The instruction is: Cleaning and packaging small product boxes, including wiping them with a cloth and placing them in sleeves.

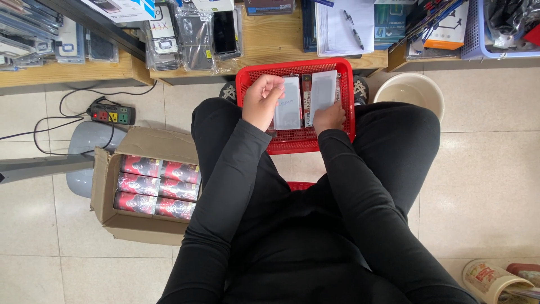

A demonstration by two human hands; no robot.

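A red plastic basket (344, 107) rests on my knees, holding several flat white packets and dark red ones stood on edge. My left hand (260, 100) grips one white packet (288, 104) by its left edge, lifted slightly over the basket. My right hand (329, 118) reaches into the basket and pinches another white packet (323, 90) at its lower end. Both arms are in black sleeves, and my legs are in black trousers.
An open cardboard box (107, 180) of red printed packs sits on the tiled floor at my left. A power strip (112, 114) with cables lies beyond it. A wooden shelf (281, 39) with phone accessories runs ahead. A beige bucket (410, 90) stands at right.
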